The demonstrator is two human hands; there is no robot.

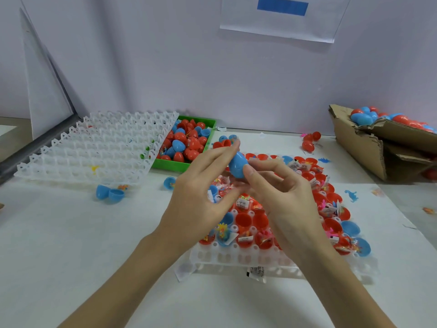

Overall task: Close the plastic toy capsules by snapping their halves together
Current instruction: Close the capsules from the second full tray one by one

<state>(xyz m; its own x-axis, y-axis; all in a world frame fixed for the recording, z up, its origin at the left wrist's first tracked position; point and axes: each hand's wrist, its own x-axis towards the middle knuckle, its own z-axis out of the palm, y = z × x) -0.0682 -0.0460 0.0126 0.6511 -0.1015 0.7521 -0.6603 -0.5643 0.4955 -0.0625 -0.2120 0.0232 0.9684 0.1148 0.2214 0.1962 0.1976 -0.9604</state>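
Both hands meet above the near tray [238, 259] and hold one blue capsule [237, 165] between them. The left hand [201, 192] pinches its upper end with fingertips; the right hand [281, 192] presses its thumb on the lower side, its other fingers loosely curled behind. The capsule is egg-shaped, halves together with the seam showing across its middle. Its long axis tilts, narrow end up and away toward the wall, blunt end down toward the person. It hangs in the air over the far-left part of the near tray, touching nothing but fingers. That tray is white, with cups holding many open red halves [243, 220] and a few blue ones, some with small toys and paper slips; the number is too large to count surely. A second white tray [94, 147], one only, lies to the left, nearly bare. One green bin [179, 163] behind it is heaped with red and blue capsules. One cardboard box [359, 145] at the right holds more. On the table [71, 245] two blue halves [109, 192] lie touching near the left tray, another blue half [169, 183] lies beside the left hand, and three red capsules [311, 139] sit near the box.
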